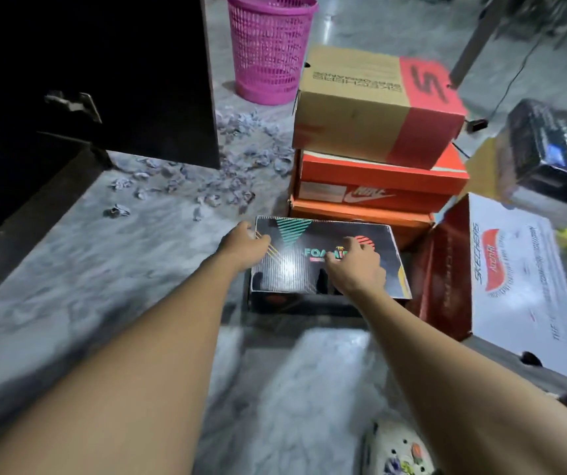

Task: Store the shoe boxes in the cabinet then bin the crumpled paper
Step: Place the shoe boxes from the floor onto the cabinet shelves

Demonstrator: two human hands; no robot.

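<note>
Left hand [245, 247] grips the black shoe box [296, 269] at its left edge; right hand [355, 265] rests atop it, grip unclear, probably readying a lift.

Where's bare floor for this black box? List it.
Bare: the floor left of the black box, up to the cabinet. Crowded: crumpled paper toward the bin, boxes stacked behind, red box at right.

A white clog [398, 450] is lying on the grey marbled floor [87, 269], nearer the person than the grip; a grey leg [474, 42] is slanting far beyond it, rightward.
</note>
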